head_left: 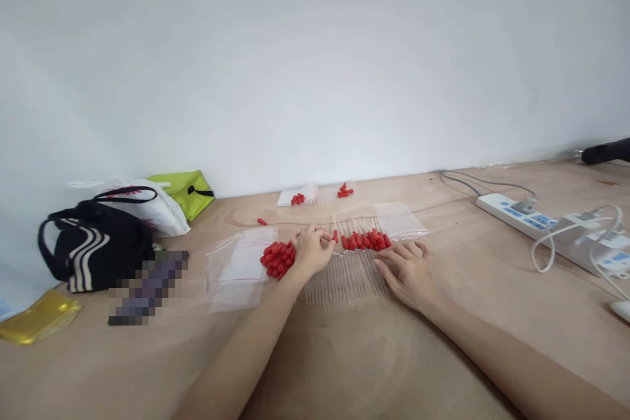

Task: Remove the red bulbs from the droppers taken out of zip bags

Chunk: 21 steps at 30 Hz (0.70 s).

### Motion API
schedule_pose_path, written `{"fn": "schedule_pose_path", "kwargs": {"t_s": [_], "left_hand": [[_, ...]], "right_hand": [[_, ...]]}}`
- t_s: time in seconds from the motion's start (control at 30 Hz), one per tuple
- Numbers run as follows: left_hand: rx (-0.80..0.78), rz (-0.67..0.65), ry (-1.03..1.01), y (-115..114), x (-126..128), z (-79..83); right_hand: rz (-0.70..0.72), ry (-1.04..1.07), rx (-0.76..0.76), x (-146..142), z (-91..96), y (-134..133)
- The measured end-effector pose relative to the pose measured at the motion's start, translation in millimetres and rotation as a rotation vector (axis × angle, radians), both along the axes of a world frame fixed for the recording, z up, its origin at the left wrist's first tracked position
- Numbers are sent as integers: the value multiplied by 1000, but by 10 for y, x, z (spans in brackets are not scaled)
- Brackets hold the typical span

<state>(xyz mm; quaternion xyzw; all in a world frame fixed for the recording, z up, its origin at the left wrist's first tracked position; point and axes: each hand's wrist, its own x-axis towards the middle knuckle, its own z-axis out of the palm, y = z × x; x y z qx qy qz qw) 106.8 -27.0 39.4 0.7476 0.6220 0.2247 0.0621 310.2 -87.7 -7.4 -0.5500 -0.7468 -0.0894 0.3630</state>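
Note:
A small red cap [335, 236] shows at the fingertips of my left hand [313, 251], which is pinched closed on it. Just right of it, several red caps [364, 239] sit in a row along thin pale sticks [344, 279], which lie side by side and point toward me. More stick ends [355, 223] fan out beyond the row. My right hand [407, 270] lies at the right end of the sticks, fingers apart, thumb by the last ones. A heap of loose red caps [277, 260] is left of my left wrist, partly hidden by it.
Clear plastic bags [241, 262] lie left of the heap; another bag [399, 220] is behind my right hand. Two small groups of red pieces [298, 199] rest near the wall. A power strip [522, 213] with cables is right; a black bag [105, 246] and green bag [189, 190] are left.

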Motion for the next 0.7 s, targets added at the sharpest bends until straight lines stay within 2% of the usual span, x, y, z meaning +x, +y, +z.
{"fn": "schedule_pose_path", "kwargs": {"t_s": [0.07,0.17,0.3,0.4,0.5,0.7], "left_hand": [[108,-101,-13,-179,-165,11],[309,-338,22,-462,-391,-11],[536,-524,92,-681,-514,-103],[606,-578,128,-704,-491,-157],[623,-603,159,-690,-457,-163],[583,-571,122,-706,-432,-153]], "right_hand": [[29,9,31,1,-19,9],[81,-26,101,-30,2,-16],[206,-161,161,-109,102,-110],[295,-224,157,-152,149,-151],[338,-183,180,-173,136,-141],[385,-113,201,-219,94,-127]]}}
